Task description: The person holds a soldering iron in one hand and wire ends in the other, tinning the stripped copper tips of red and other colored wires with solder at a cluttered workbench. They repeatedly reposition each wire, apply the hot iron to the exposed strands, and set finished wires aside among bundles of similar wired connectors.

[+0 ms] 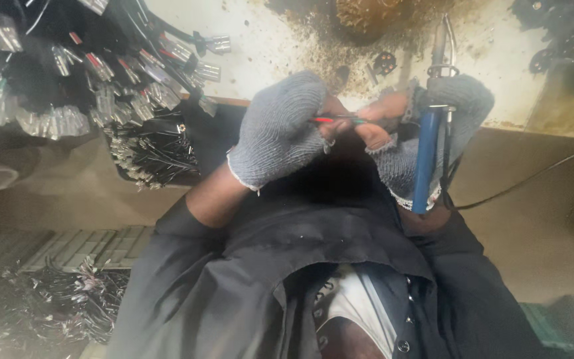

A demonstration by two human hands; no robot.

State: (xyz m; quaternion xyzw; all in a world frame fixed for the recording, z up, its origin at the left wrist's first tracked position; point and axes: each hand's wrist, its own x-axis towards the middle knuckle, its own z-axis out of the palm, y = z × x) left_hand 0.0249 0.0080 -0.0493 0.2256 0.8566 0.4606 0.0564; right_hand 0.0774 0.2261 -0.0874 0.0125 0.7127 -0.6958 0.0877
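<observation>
Two knit-gloved hands pinch thin red wire.

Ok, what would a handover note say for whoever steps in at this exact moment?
Left hand: gloved, pinching a thin red-and-green wire.
Right hand: gloved, gripping a blue-handled soldering iron, with bare fingertips on the wire's other end.
Bundles of black cables lie at upper left, with more at lower left.
Done: wire held between both hands.
Left: the iron's tip points away from the wire, and no joint is visible.
</observation>
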